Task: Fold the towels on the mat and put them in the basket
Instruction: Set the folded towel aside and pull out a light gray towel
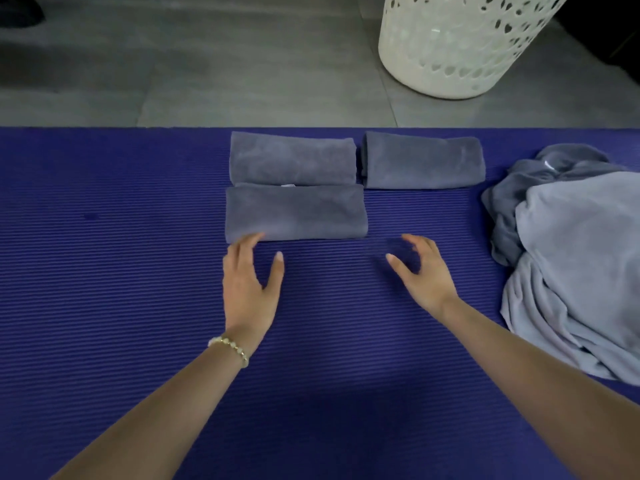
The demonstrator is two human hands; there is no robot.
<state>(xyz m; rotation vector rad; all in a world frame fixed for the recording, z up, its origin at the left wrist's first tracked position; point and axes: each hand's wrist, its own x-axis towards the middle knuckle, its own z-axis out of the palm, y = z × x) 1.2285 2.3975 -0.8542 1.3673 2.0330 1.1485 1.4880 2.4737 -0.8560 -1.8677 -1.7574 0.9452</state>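
1. We are placing this moment in the folding phase, between 2 towels. The near towel (pixel 296 213) is lying folded on the mat (pixel 104 271), and nothing is being carried toward the basket (pixel 460 46).
2. The left hand (pixel 251 282), wearing a bracelet (pixel 230 348), is showing a spread grip. Its fingers are straight, the tips are touching the near towel's near-left edge, and it is holding nothing.
3. The right hand (pixel 422 271) is hovering over bare mat, just short of that towel's near-right corner. Its grip is loosely curled and pinching nothing. We cannot tell whether it is touching the mat.
4. We are judging the next move to be a reach to the right for the pile (pixel 571 244). That calls for separating 1 towel from it and spreading the towel flat on the free mat in front of the hands.
5. We are counting 3 folded towels: the near towel, the far-left towel (pixel 292 159) touching its far edge, and the far-right towel (pixel 422 161) just beside that one.
6. In the pile we are counting at least 2 unfolded towels, a darker towel (pixel 512 202) under a lighter towel (pixel 581 237). More could be hidden beneath.
7. We are counting 1 basket, standing on the floor (pixel 207 81) beyond the mat's far edge. Its inside is not showing.
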